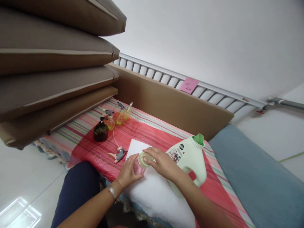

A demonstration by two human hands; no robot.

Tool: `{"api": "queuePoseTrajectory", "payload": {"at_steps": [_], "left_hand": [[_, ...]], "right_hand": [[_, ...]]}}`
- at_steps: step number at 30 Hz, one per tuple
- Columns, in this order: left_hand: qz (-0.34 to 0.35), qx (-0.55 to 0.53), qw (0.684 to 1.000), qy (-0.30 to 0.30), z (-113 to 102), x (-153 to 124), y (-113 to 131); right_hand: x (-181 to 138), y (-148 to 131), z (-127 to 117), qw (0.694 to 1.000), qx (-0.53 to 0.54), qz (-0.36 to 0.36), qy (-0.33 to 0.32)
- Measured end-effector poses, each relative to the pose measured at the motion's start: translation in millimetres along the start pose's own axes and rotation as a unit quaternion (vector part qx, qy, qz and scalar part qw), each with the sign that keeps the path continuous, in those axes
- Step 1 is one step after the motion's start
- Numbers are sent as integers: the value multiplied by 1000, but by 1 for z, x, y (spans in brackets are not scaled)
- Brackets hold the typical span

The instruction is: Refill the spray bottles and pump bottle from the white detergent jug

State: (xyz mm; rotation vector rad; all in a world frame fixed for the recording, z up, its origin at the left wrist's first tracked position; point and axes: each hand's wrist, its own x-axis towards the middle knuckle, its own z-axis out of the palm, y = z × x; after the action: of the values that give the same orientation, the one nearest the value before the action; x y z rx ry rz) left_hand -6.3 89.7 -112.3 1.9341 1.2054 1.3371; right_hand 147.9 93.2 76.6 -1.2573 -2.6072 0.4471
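My left hand (129,171) is wrapped round a small clear bottle (138,167) that looks pink over the red sheet. Just above its top, my right hand (159,161) grips a pale green cap (143,160), tilted toward the bottle. Whether cap and bottle touch I cannot tell. Beside my right forearm stands a pale green detergent jug (190,158), its green spout (199,138) uncovered. A grey trigger spray head (121,154) with a thin tube lies left of my hands. Beneath them is a white cloth (136,146).
A dark pump bottle (101,131) and several clear spray bottles (110,123) stand at the back left on the red plastic sheet (142,129). Stacked brown cushions (57,60) rise at left. A brown panel (161,98) borders the back; a blue-grey pad (258,164) lies right.
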Motion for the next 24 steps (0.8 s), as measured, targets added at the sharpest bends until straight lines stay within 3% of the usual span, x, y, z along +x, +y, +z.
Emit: {"api": "queuePoseTrajectory", "payload": {"at_steps": [4, 7, 10, 13, 18, 21, 24], "left_hand": [[-15, -5, 1000, 0, -1, -1, 1], [-26, -10, 1000, -5, -2, -2, 3], [-38, -12, 999, -11, -3, -3, 4], [-46, -14, 999, -10, -4, -3, 6], [-55, -20, 998, -21, -2, -3, 4], [-59, -30, 997, -26, 1, -5, -1], [-77, -43, 996, -10, 6, -6, -5]], "right_hand": [[2, -1, -18, 998, 30, 44, 43], [11, 8, -28, 988, 37, 116, 98], [33, 26, -15, 978, 24, 178, 102], [65, 47, 16, 979, 1, 193, 65], [111, 50, 44, 989, -43, 144, 2], [125, 26, 51, 996, -58, 59, -44], [132, -5, 78, 990, -71, 15, -124]]}}
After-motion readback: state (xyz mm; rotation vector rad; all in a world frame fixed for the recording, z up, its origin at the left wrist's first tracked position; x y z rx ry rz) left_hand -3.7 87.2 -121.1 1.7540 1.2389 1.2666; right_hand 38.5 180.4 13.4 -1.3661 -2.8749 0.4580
